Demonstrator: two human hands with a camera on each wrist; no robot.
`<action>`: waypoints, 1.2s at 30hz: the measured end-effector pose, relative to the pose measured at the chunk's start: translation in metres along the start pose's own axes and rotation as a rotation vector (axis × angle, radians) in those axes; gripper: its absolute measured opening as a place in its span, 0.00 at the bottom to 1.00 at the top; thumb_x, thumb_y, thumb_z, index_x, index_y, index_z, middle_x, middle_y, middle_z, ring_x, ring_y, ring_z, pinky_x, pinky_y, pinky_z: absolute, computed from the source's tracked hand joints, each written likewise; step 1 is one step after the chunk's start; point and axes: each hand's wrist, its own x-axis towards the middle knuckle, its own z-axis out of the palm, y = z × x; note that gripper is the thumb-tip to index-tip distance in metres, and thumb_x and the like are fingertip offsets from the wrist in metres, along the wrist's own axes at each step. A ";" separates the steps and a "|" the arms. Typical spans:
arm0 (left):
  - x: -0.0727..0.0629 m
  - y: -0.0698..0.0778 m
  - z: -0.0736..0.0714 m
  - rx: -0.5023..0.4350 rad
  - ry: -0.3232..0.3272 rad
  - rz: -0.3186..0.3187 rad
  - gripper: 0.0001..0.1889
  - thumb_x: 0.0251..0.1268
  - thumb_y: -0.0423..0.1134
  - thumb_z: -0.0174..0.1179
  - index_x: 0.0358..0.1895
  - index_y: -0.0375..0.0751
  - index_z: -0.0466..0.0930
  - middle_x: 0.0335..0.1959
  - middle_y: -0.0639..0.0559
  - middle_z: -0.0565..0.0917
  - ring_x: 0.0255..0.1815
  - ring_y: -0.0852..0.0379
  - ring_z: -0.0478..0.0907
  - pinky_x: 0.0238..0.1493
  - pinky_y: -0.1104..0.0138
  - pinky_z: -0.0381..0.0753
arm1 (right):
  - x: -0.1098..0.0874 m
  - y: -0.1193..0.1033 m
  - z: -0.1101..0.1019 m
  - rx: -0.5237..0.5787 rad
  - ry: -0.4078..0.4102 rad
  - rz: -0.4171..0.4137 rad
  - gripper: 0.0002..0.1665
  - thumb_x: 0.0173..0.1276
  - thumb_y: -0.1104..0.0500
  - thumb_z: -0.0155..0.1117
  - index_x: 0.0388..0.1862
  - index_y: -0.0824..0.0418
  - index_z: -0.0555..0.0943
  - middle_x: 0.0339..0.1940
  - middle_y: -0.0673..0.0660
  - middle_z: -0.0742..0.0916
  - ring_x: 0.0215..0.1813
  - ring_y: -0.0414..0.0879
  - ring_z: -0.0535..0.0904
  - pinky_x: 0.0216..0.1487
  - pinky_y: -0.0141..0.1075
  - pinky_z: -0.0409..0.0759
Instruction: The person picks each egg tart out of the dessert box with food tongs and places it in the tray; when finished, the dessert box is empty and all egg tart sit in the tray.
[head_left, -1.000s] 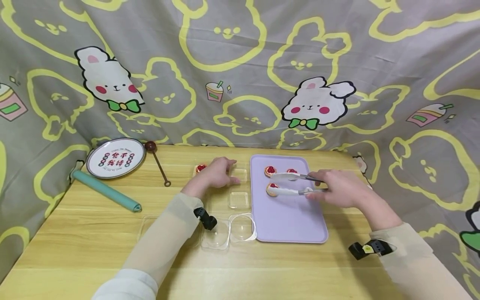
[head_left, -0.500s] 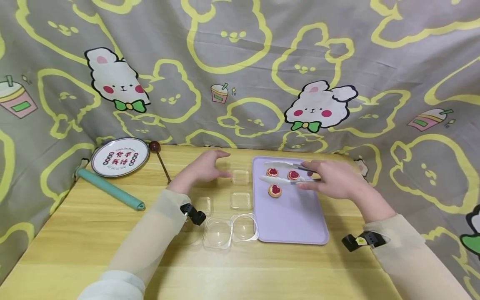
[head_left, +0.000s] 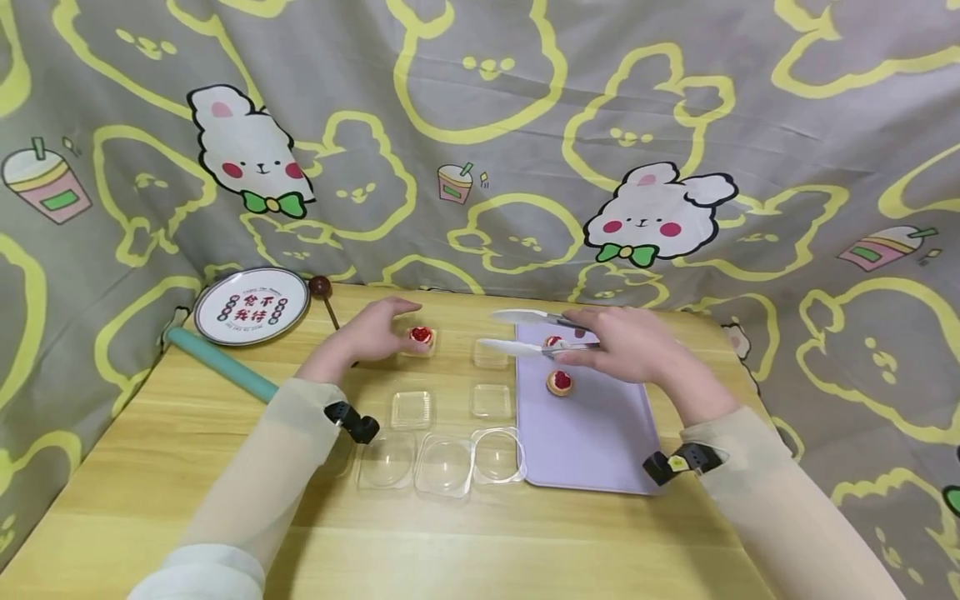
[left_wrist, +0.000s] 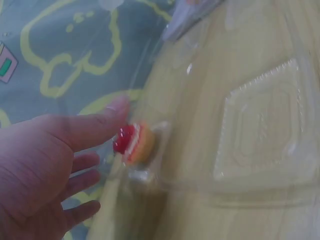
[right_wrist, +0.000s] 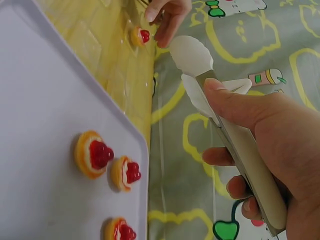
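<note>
My right hand (head_left: 630,342) grips a pair of tongs (right_wrist: 250,160) with white tips and metal arms. The tips are spread, with nothing between them in the right wrist view, and overlap the purple tray's left edge in the head view. My left hand (head_left: 367,337) is beside a small fruit tart (head_left: 422,336) with red topping, which sits in a clear plastic container. Its thumb tip is right at the tart and its fingers are extended. Several more tarts, one of them a tart (head_left: 559,383) near the middle, lie on the purple tray (head_left: 585,450).
Clear plastic containers, including one container (head_left: 412,409), stand in rows left of the tray, with domed lids (head_left: 444,464) toward the front. A white plate (head_left: 252,307), a brown ball-ended stick (head_left: 320,288) and a green roll (head_left: 225,367) lie at the back left. A patterned curtain (head_left: 517,108) hangs behind.
My right hand has moved left with the tongs, from over the tarts to the tray's left edge. The left hand has drawn left, bringing the tart in the container into view.
</note>
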 end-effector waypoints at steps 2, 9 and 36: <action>0.000 -0.004 0.000 0.007 -0.009 -0.002 0.46 0.64 0.50 0.77 0.80 0.35 0.67 0.81 0.33 0.63 0.81 0.34 0.57 0.81 0.44 0.55 | 0.006 -0.003 0.002 0.002 -0.005 -0.005 0.43 0.69 0.32 0.71 0.71 0.59 0.80 0.52 0.54 0.90 0.50 0.54 0.87 0.50 0.56 0.83; -0.002 -0.012 0.004 0.012 -0.017 -0.005 0.46 0.66 0.52 0.76 0.79 0.33 0.66 0.79 0.33 0.67 0.80 0.35 0.61 0.80 0.45 0.58 | 0.028 -0.015 0.008 0.021 -0.026 -0.042 0.43 0.70 0.31 0.69 0.72 0.57 0.80 0.48 0.52 0.89 0.49 0.52 0.85 0.48 0.54 0.83; -0.001 -0.015 0.010 -0.045 0.007 -0.028 0.45 0.62 0.46 0.79 0.78 0.32 0.67 0.76 0.34 0.70 0.76 0.34 0.66 0.79 0.45 0.60 | 0.121 -0.064 0.033 -0.054 -0.197 -0.026 0.38 0.72 0.28 0.64 0.66 0.53 0.83 0.34 0.48 0.84 0.36 0.48 0.80 0.37 0.47 0.78</action>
